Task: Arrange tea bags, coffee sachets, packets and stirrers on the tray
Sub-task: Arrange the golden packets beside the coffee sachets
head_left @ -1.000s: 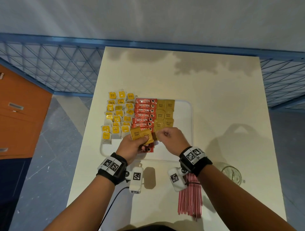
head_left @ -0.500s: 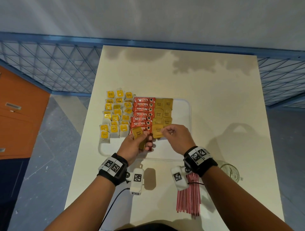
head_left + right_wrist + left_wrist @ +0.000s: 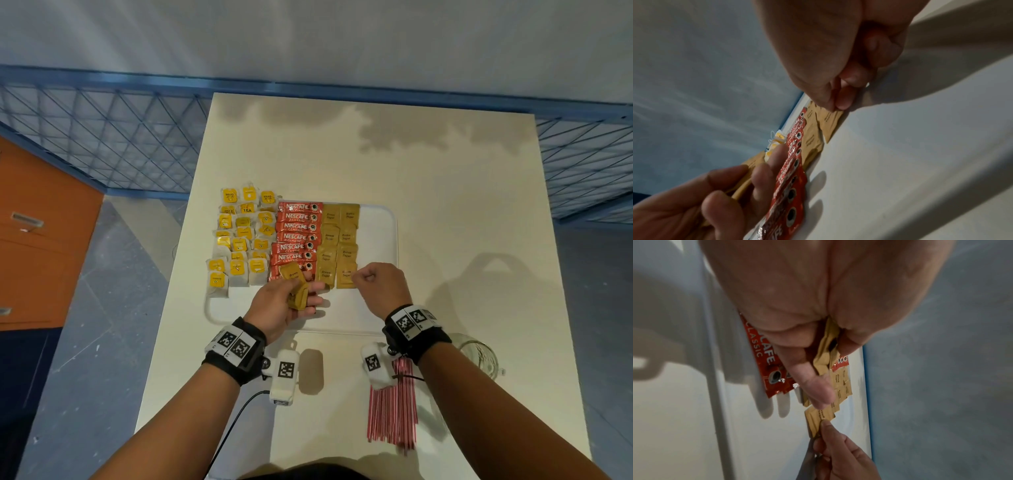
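Note:
A white tray holds yellow tea bags on its left, a column of red Nescafe sachets and two columns of brown sugar packets. My left hand hovers over the tray's near part and grips a small stack of brown sugar packets. My right hand pinches the near corner of the nearest packet in the right sugar column, which lies flat on the tray. That pinch shows in the right wrist view, with the fingertips on the packet.
A bundle of red stirrers lies on the cream table near its front edge, under my right wrist. A glass mug stands to its right. A blue mesh fence runs behind the table, and an orange cabinet stands at the left.
My right hand left the stack in my left hand, carried a brown sugar packet to the near end of the sugar columns and shifted right. My left hand stayed close by with its stack.

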Demonstrator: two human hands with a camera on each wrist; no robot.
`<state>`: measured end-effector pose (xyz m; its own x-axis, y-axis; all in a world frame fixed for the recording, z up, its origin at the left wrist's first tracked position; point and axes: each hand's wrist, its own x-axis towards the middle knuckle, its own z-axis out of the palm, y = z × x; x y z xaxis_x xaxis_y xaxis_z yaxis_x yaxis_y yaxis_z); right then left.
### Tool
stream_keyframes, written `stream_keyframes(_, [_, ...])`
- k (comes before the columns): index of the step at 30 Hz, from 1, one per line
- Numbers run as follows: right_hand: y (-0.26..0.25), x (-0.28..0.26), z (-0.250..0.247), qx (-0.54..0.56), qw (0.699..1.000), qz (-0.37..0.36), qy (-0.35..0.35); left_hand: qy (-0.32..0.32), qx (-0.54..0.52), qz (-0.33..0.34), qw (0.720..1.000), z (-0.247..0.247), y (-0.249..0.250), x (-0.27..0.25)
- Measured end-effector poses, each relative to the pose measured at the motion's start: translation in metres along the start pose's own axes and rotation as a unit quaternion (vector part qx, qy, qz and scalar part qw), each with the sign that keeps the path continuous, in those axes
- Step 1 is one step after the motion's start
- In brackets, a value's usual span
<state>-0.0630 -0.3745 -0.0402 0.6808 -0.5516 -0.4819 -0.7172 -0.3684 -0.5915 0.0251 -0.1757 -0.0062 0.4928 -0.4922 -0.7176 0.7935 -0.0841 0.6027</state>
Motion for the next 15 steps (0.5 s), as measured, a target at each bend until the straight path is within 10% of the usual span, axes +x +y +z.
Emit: stream_keyframes(15, [-0.014,-0.019,0.002,0.022,0.998,-0.064,-0.015,0.024,0.182,0.04,0.982,-0.007,-0.006,-0.001])
